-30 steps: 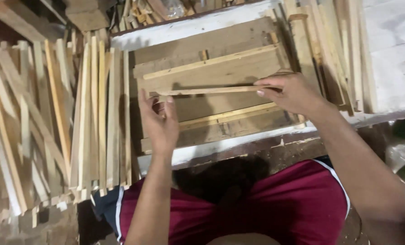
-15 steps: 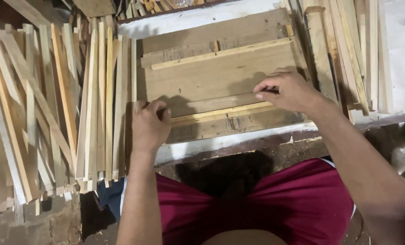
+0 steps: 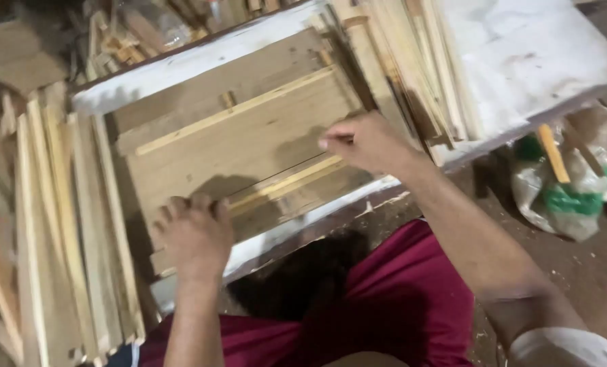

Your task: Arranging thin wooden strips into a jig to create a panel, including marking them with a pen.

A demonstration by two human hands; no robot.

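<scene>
Looking down from the head camera, the left hand (image 3: pixel 193 234) rests knuckles-up with fingers curled narrow on the near left end of a thin wooden slat (image 3: pixel 286 185) that lies slantwise across a wooden board (image 3: pixel 249 136) set in a white-edged frame (image 3: pixel 181 64). The right hand (image 3: pixel 368 143) hovers over the slat's far right end, its fingers bent and drawn close together, though whether they pinch the slat I cannot tell. A stack of pale wooden strips (image 3: pixel 65 224) lies just left of the frame, and a plastic bag (image 3: pixel 568 190) sits on the floor to the right
</scene>
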